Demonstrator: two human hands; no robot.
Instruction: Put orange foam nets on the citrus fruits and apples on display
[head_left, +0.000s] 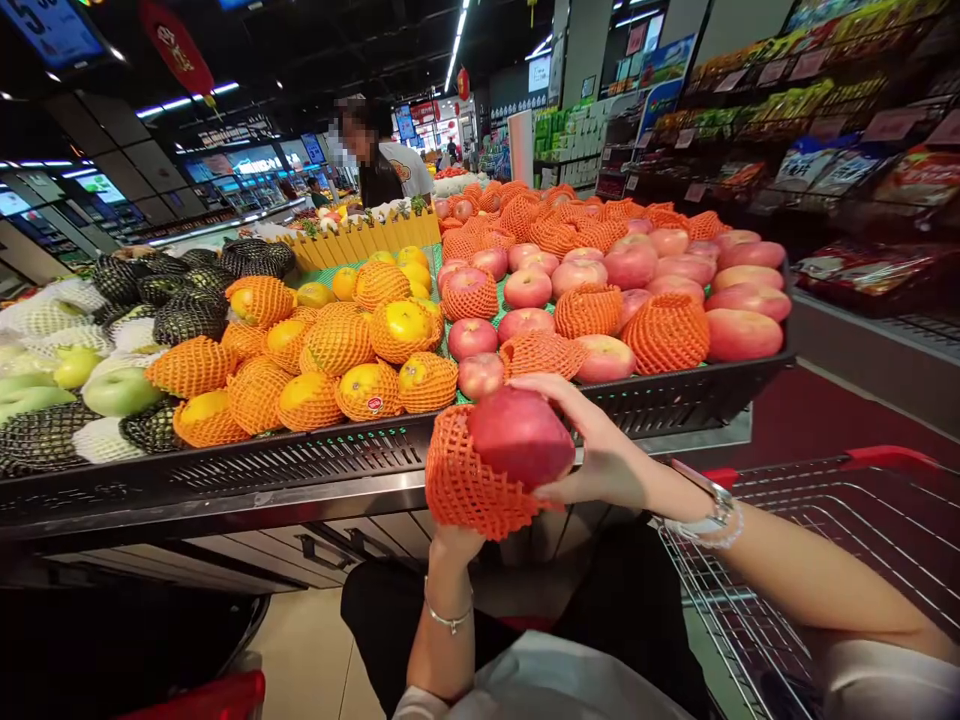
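Note:
A large red apple (521, 437) is held up in front of the display, partly inside an orange foam net (472, 480). My right hand (600, 450) grips the apple from the right, thumb below and fingers over the top. From beneath, my left hand (456, 543) supports the net, which covers its fingers. Just beyond them lie loose red apples (481, 375) and others in orange nets (666, 333). To their left are yellow-orange fruits (367, 390) in similar nets.
The black crate rim (300, 455) runs along the display's front. A wire shopping cart (750, 560) stands at my right, and a red-edged dark object (217, 695) at lower left. Green fruits (122, 390) lie far left. Another person (382, 160) stands behind the display.

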